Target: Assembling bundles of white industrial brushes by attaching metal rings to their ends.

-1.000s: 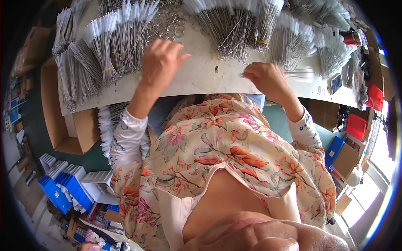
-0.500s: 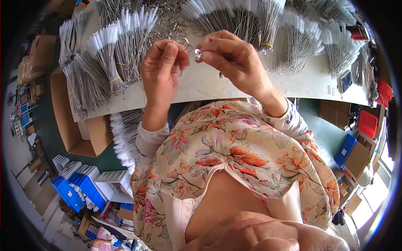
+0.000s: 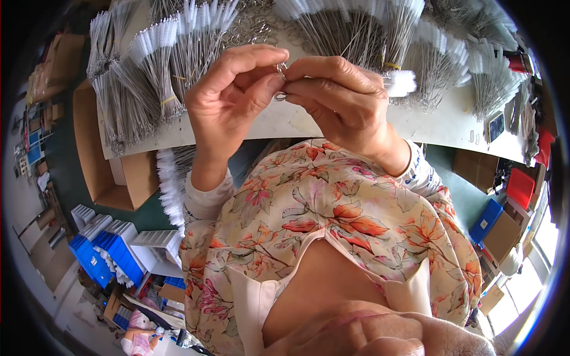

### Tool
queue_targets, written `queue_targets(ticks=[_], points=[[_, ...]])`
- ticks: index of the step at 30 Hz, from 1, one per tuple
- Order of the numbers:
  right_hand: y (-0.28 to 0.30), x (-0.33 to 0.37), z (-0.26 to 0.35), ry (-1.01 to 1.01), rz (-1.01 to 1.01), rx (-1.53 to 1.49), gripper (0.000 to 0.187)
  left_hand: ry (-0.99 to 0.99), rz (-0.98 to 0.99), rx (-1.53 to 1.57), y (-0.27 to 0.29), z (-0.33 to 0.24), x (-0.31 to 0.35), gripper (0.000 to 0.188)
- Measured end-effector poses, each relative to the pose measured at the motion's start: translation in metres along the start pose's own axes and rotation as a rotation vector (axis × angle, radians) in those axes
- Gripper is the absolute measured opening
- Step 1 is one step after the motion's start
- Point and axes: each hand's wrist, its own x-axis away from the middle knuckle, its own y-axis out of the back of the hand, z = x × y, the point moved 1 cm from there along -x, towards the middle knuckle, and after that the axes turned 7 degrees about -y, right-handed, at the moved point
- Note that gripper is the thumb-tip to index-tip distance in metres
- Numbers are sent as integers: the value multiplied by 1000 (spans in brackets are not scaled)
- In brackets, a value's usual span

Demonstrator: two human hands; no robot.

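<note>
My left hand (image 3: 234,89) is raised over the near part of the table, thumb and forefinger closed on a shiny metal ring (image 3: 281,70). Against it, my right hand (image 3: 347,92) is also closed, its fingertips touching the same ring. A small metal loop (image 3: 281,96) pokes out below the right fingertips; what it belongs to is hidden. Just beyond the right hand shows the white bristle head of a brush (image 3: 401,83). Its stem is out of sight, so I cannot tell whether my right hand holds it. Loose metal rings (image 3: 252,26) lie in a pile behind my hands.
Bundles of wire-stemmed brushes (image 3: 157,65) cover the white table (image 3: 285,124) at left, with more bundles (image 3: 344,29) at back and right. A phone-like device (image 3: 496,127) lies at the right edge. An open cardboard box (image 3: 95,160) and blue bins (image 3: 119,255) stand left, below the table.
My hands have come together, the fingertips now meeting at one ring. The right hand has turned, and the white brush head has come into sight beyond it. The view has shifted slightly.
</note>
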Motion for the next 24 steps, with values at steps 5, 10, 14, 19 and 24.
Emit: queue_targets(ticks=[5,10,14,19,24], points=[[0,-3,0,73,53,102,14,52,94,-105,8,-11,-7,25],[15,-14,3,-715,209,-647,10,-88,43,-265,5,-18,-6,29],[3,-16,5,-857,185,-869,16,-198,24,-426,3,-16,-9,29],[-1,-16,-4,-821,202,-714,16,-141,25,-377,8,-10,-9,28],[8,-19,-5,-922,400,-666,26,56,169,-232,15,-18,-14,25]])
